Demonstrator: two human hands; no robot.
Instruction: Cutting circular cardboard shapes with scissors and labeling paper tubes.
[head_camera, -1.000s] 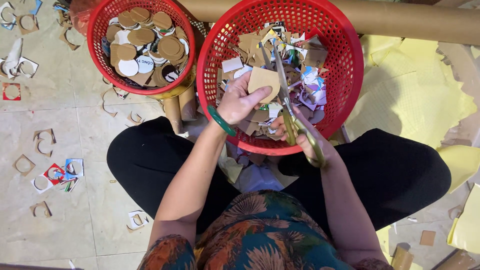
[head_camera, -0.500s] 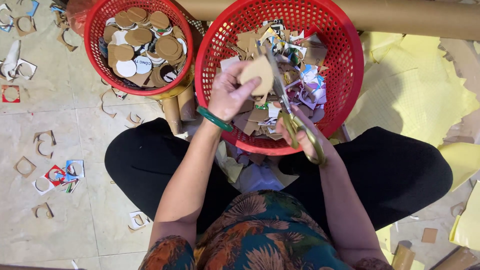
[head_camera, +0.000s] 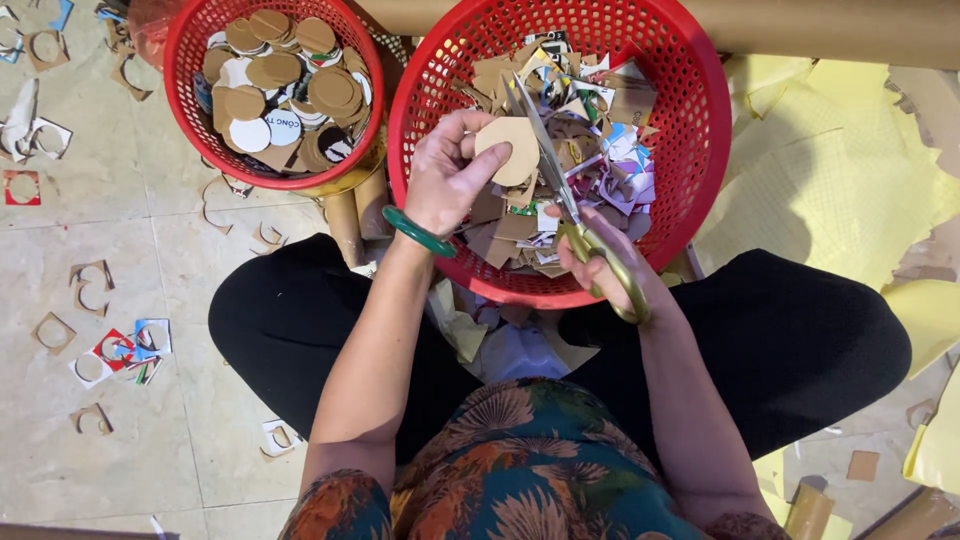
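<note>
My left hand (head_camera: 450, 175) pinching a card disc (head_camera: 510, 150), my right hand (head_camera: 605, 270) closed around scissors (head_camera: 560, 200), blades beside the disc, scrap basket (head_camera: 700, 150) beneath both grips

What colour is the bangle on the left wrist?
Green, a plain band; the bangle shows in the head view, just below the left hand.

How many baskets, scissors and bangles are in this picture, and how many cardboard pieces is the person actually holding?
Red baskets: 2, the small basket of cut discs and the large basket of scraps.
Scissors: 1, the gold-handled scissors in the right hand.
Green bangle: 1.
Cardboard disc in the left hand: 1.
Total: 5.
</note>
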